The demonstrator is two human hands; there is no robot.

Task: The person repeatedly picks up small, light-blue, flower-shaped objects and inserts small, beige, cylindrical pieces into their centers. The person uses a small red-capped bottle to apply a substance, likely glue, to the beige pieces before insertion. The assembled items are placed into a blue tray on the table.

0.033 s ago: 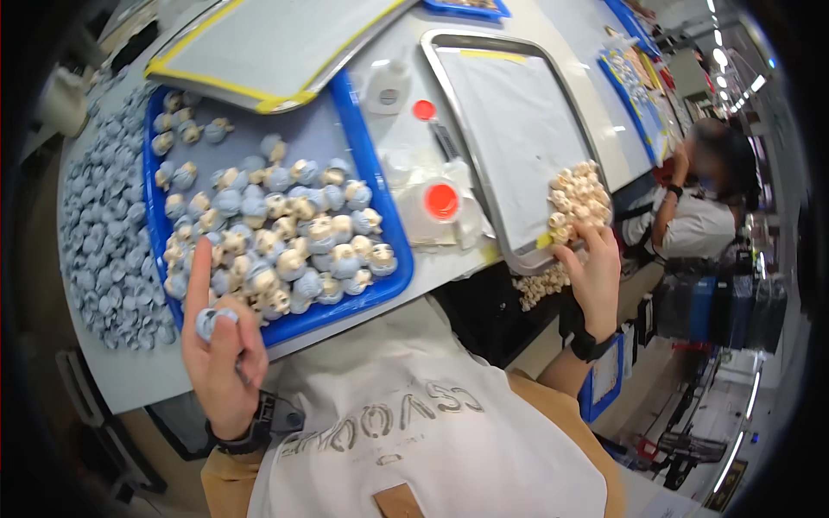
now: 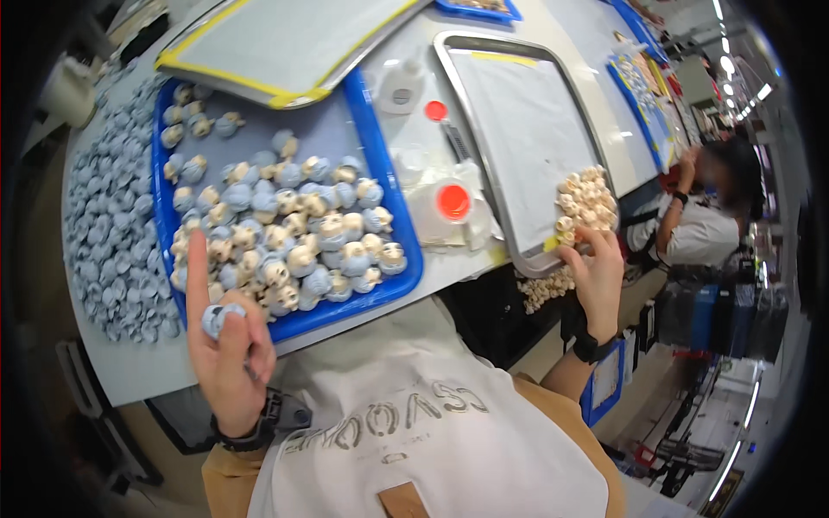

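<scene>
My left hand point(image 2: 226, 371) is closed on a light-blue cap-shaped piece point(image 2: 216, 321), gripped by the thumb, while its index finger points up over a blue tray point(image 2: 380, 151). In that tray lie many small cream doll heads point(image 2: 302, 203), many with light-blue caps on them. At the right, my right hand point(image 2: 600, 276) pinches at the near edge of a pile of small cream doll-head pieces point(image 2: 589, 198). The pile sits in the near right corner of a metal tray point(image 2: 527, 121). What exactly is between those fingertips is partly hidden.
Loose light-blue pieces point(image 2: 108, 233) cover the table's left side. A yellow-taped tray point(image 2: 268, 43) overlaps the blue tray's far end. Between the trays stand a white bottle point(image 2: 401, 91) and a container with an orange-red top point(image 2: 452, 202). A co-worker point(image 2: 695, 216) sits at the right.
The whole view has shifted slightly, so the trays and table appear a little farther right. Both hands keep nearly the same pose and place.
</scene>
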